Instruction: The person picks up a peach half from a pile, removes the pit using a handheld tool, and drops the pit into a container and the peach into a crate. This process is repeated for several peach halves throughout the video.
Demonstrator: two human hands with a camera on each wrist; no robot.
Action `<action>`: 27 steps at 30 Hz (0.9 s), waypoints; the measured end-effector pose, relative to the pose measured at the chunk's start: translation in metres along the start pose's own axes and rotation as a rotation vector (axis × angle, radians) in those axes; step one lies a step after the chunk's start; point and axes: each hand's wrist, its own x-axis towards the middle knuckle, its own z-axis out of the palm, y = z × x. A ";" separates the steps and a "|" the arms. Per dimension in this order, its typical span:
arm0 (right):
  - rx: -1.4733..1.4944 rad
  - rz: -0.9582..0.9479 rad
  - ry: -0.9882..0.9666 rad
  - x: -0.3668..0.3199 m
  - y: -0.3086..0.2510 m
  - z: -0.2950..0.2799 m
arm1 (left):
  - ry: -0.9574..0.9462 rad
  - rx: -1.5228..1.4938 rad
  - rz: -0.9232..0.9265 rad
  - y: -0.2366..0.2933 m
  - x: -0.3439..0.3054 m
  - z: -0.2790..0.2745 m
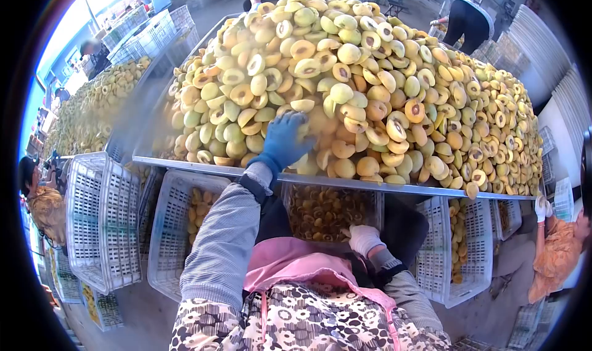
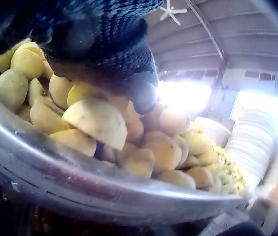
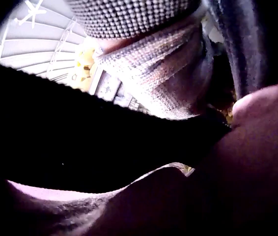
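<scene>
A heap of halved apricots (image 1: 382,92), many showing brown pit hollows, covers the metal-edged table (image 1: 345,183). My left hand (image 1: 283,138), in a blue knit glove, reaches over the near edge into the heap. Its fingers curl down round apricot halves, and a pale cut half (image 2: 97,120) lies just under the fingertips in the left wrist view. Low at my lap, my right hand (image 1: 365,239) in a white glove is at the near side of a crate (image 1: 378,209) of darker apricot pieces (image 1: 327,212). Its fingertips are mostly hidden; I cannot tell what they hold.
White plastic crates stand left (image 1: 102,221) and right (image 1: 478,258) below the table edge, some holding fruit. A second fruit heap (image 1: 92,114) lies at far left. Other people work around, one in orange (image 1: 558,252) at right. Stacked white trays (image 1: 542,49) rise at back right.
</scene>
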 end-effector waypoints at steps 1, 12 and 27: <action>0.009 -0.022 0.016 0.002 0.003 0.003 | -0.001 0.001 -0.005 -0.002 0.001 0.002; 0.169 -0.064 0.049 -0.003 0.001 0.015 | -0.230 0.107 -0.442 0.012 0.050 -0.011; 0.227 -0.059 0.033 -0.002 -0.001 0.000 | 0.073 -1.018 -0.644 0.000 0.044 -0.029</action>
